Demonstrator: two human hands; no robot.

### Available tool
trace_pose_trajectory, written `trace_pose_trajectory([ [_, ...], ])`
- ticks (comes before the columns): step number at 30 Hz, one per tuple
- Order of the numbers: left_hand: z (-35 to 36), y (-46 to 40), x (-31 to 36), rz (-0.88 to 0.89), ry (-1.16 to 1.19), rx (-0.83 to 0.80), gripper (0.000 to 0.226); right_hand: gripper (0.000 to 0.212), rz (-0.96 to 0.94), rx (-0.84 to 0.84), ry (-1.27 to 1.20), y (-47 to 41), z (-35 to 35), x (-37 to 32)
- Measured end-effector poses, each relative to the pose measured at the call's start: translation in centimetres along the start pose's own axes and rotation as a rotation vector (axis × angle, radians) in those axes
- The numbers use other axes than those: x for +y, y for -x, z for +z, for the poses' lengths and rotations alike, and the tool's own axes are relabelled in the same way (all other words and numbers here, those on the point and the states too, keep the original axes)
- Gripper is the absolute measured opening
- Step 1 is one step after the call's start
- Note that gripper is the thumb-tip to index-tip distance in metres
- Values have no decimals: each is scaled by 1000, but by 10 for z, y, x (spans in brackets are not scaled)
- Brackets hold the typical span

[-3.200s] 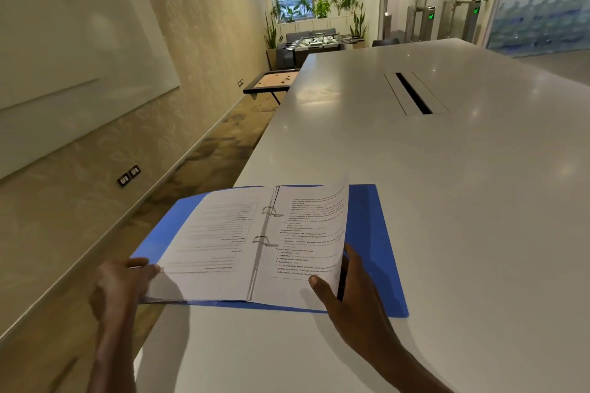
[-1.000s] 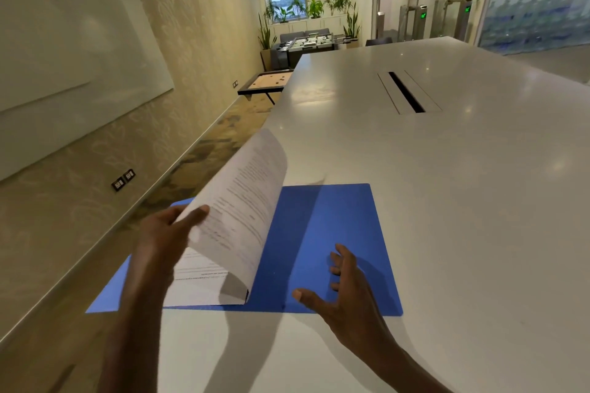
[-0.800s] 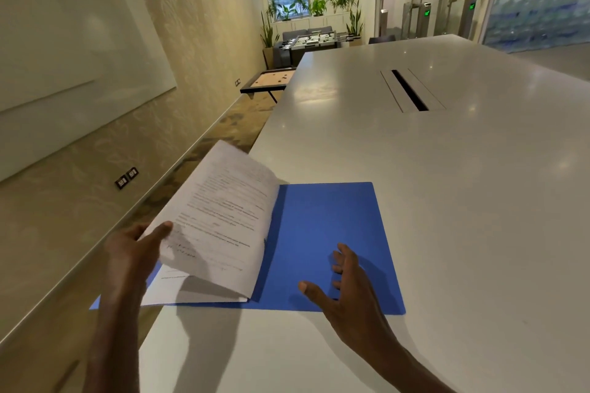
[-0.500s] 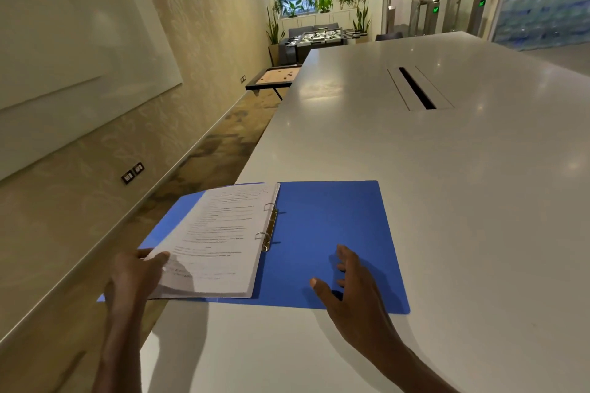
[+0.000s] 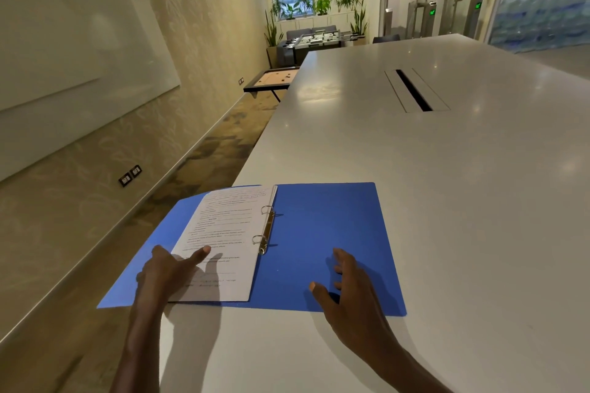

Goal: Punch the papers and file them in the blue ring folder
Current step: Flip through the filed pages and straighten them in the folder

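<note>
The blue ring folder (image 5: 322, 233) lies open at the near left corner of the white table (image 5: 447, 201), its left cover hanging past the table edge. A stack of printed papers (image 5: 220, 242) lies flat on the left side, threaded on the two metal rings (image 5: 266, 226). The right cover is bare. My left hand (image 5: 166, 274) rests on the lower left of the papers, thumb on the page. My right hand (image 5: 348, 287) lies with fingers spread on the right cover's near edge, holding nothing.
A cable slot (image 5: 413, 89) is cut into the table further back. To the left run a carpeted aisle and a wall with a whiteboard (image 5: 64, 51). A low game table (image 5: 271, 80), a foosball table and plants stand at the far end.
The papers, which my left hand was turning over to the left, now lie flat on the left cover. My left hand moved onto the page. My right hand stayed on the right cover.
</note>
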State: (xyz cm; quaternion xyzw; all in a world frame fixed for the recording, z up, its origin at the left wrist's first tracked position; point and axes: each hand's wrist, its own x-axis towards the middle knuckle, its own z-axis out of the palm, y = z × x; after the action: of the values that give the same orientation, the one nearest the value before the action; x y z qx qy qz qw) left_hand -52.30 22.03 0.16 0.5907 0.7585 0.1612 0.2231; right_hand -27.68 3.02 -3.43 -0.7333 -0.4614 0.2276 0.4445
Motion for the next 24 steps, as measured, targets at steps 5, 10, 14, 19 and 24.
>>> trace_pose_trajectory([
  [5, 3, -11, -2, -26, -139, -98, 137, 68, -10, 11, 1, 0, 1, 2],
  [10, 7, -31, -10, -35, -192, -118, 146, 69, -19, 14, 6, 0, 1, 3],
  [14, -6, -6, 7, 43, -239, -107, 101, 69, -32, 19, 10, 0, 2, 2],
  [19, -17, 2, 17, 29, -228, -174, 81, 68, -33, 5, 13, 2, 1, 1],
  [24, -17, 0, 18, -4, -135, -189, 78, 68, -40, 7, 21, 2, 1, -1],
])
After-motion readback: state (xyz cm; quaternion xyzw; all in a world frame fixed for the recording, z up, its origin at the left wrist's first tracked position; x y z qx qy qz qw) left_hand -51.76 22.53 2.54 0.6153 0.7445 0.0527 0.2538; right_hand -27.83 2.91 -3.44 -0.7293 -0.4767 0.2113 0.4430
